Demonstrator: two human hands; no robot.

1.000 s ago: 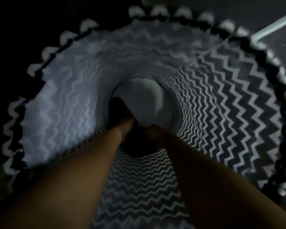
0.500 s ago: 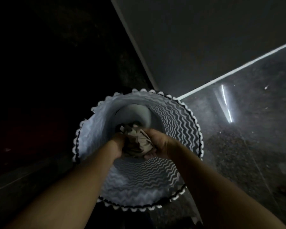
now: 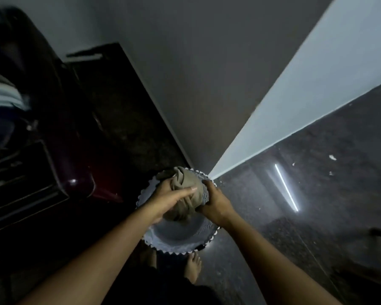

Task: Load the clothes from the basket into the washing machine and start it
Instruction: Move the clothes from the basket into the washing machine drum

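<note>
Item 1: clothing bundle (image 3: 186,187). Crumpled olive-khaki fabric, held between both hands above the basket's opening, over its 12 o'clock half. No part of it can be seen touching the basket.

Item 2: left hand (image 3: 168,198). At the bundle's 8 o'clock. It grips the fabric, with 1 digit laid straight across the front of it, nail showing; the other fingers are hidden behind the cloth.

Item 3: right hand (image 3: 216,203). At the bundle's 4 o'clock. Fingers are curled round the fabric's right and lower side, holding it.

Item 4: basket (image 3: 176,236). Round, pale inside wall, zigzag-edged rim, standing upright on the floor (image 3: 328,216). The part of the interior in view holds no fabric.

Item 5: bare foot (image 3: 193,267). On the floor just beside the basket's rim at 6 o'clock.

Item 6: light streak (image 3: 286,188). Thin bright reflection on the polished dark floor, at the basket's 3 o'clock, well apart from it.

Item 7: maroon body (image 3: 79,164). Large, dark and glossy, at the basket's 9 to 10 o'clock; too dim to identify.

Item 8: wall (image 3: 207,73). Grey, at 12 o'clock.
</note>
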